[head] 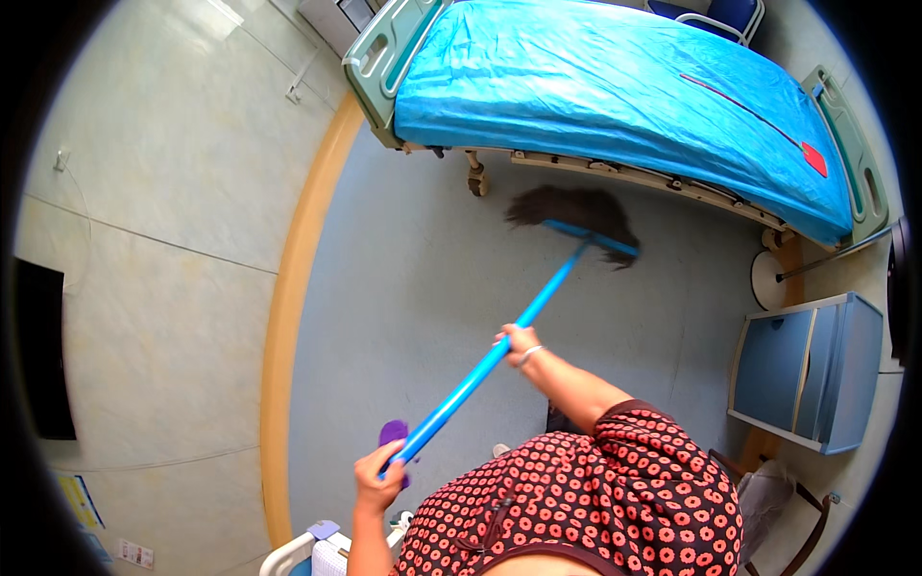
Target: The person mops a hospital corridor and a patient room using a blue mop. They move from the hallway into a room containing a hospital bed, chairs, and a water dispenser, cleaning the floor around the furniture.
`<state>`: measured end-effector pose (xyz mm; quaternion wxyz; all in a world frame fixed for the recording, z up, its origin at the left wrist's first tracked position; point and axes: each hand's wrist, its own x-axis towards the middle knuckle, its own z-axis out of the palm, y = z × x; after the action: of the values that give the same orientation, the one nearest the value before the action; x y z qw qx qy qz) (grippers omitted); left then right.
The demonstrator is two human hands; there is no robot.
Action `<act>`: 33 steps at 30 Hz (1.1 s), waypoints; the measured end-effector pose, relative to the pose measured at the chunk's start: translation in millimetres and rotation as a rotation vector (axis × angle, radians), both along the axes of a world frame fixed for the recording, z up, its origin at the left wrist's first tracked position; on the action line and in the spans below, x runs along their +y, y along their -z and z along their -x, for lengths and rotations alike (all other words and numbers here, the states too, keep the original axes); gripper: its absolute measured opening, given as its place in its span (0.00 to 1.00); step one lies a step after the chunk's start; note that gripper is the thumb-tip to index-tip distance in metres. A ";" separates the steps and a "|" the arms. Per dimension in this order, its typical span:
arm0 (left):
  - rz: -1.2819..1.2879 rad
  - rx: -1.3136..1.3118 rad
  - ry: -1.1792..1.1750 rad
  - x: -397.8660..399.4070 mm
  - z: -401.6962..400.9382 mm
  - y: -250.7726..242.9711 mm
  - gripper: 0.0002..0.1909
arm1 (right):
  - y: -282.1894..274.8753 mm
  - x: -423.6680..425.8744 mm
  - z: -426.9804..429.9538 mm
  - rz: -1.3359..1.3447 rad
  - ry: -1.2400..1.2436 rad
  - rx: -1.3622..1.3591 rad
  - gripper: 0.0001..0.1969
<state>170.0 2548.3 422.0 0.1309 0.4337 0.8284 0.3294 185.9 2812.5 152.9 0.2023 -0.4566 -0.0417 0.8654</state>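
Observation:
A long blue-handled mop [475, 378] slants across the view, its dark, shaggy head [569, 205] spread on the grey floor beside the bed's lower edge. My left hand [379, 479] is closed around the handle's near end. Farther along, my right hand [517, 342], with a bracelet at the wrist, grips the middle of the handle. The blue plate on top of the mop head looks slightly blurred.
A hospital bed with a blue cover [612, 79] bears a red fly swatter [814, 158]. A castor [477, 180] stands near the mop head. At right are a round stand base [769, 281], a blue bedside cabinet [785, 371] and a chair [814, 529]. A purple item [393, 430] lies near my left hand.

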 end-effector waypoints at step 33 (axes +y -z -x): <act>0.043 0.224 0.031 34.2 46.3 19.4 0.10 | 37.8 12.3 -38.5 0.290 0.032 -0.536 0.03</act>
<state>123.8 2582.5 402.6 0.0519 0.4775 0.8380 0.2591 224.4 2824.8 115.2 0.1303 -0.6935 0.0376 0.7076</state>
